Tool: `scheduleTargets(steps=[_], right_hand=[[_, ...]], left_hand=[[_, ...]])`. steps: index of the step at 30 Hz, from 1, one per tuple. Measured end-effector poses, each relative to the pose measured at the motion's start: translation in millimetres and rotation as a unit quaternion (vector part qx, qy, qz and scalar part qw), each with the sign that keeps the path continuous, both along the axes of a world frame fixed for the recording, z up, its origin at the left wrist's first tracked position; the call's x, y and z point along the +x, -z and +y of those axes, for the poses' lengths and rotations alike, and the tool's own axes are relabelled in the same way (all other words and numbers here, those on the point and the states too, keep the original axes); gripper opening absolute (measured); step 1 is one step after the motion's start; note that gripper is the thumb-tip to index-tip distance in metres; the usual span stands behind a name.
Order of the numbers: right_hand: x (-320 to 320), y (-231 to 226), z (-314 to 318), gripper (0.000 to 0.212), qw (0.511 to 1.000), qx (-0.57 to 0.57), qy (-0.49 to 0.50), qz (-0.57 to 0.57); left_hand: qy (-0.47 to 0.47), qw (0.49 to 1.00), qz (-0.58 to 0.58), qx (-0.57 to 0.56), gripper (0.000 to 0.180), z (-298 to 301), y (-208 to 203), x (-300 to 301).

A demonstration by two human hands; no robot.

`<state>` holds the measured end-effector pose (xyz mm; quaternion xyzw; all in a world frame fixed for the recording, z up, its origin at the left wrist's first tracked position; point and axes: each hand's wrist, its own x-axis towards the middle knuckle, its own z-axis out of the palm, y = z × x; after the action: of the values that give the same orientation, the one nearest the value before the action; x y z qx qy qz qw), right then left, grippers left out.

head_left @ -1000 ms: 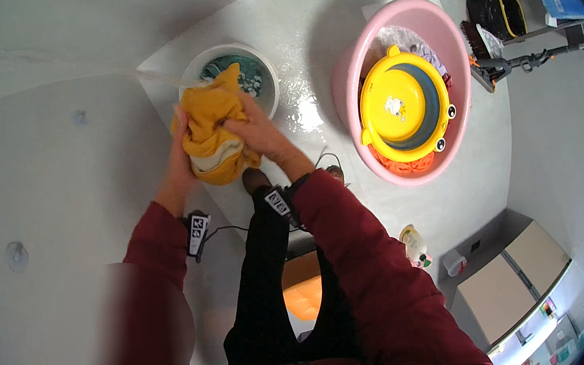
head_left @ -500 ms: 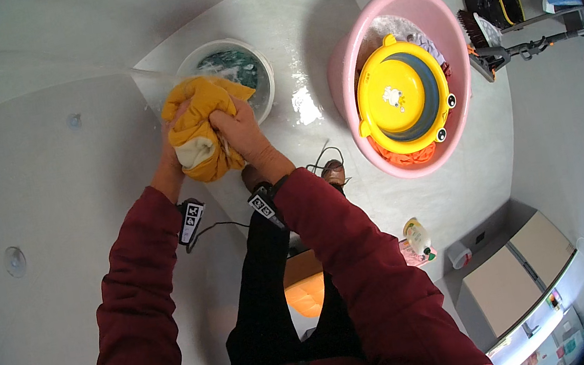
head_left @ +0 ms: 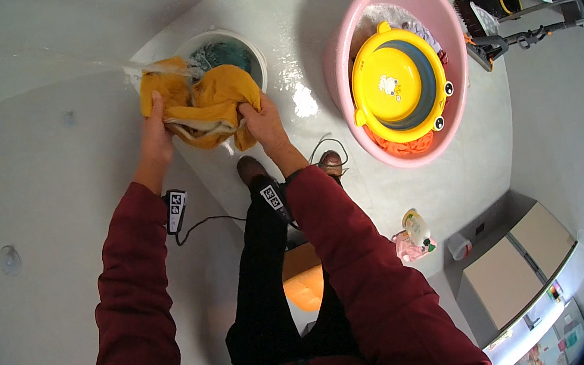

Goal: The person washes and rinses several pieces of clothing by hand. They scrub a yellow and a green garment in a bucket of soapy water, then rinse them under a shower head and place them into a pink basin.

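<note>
A mustard-yellow garment with a pale lining [head_left: 229, 90] is stretched between my two hands, its folds spread sideways. My left hand [head_left: 155, 133] grips its left side, thumb up along the cloth. On the other side my right hand [head_left: 266, 124] pinches the garment's right edge. Behind and partly under the cloth stands a white bucket [head_left: 263, 62] with dark greenish contents and water; the garment covers its near left part. A thin stream of water [head_left: 89, 59] comes in from the left and lands on the cloth.
To the right, a pink tub [head_left: 460, 82] holds wet laundry and a yellow basin [head_left: 379, 86] with cartoon eyes. A bottle [head_left: 416, 227] lies near a pink package. Behind my legs is an orange seat [head_left: 304, 290]. A cabinet [head_left: 501, 295] stands at lower right.
The garment was bunched up between my hands. Now it is opened out wider, with my left hand moved left and my right hand moved right.
</note>
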<state>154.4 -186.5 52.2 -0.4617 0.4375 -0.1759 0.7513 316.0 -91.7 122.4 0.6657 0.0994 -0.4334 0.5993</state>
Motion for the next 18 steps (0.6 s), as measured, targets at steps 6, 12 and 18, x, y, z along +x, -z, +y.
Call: scheduleTargets(steps=[6, 12, 18], right_hand=[[-14, 34, 17, 0.032, 0.994, 0.053, 0.03, 0.094], [-7, 23, 18, 0.034, 0.969, 0.215, 0.118, -0.039], [-11, 6, 8, 0.033, 0.932, 0.201, 0.295, -0.057]], left_hand=[[-0.011, 0.997, 0.057, -0.059, 0.049, 13, 30, 15], [0.051, 0.993, 0.075, -0.073, 0.049, 6, 45, 23], [0.269, 0.952, 0.056, 0.134, 0.059, 7, 51, 20]])
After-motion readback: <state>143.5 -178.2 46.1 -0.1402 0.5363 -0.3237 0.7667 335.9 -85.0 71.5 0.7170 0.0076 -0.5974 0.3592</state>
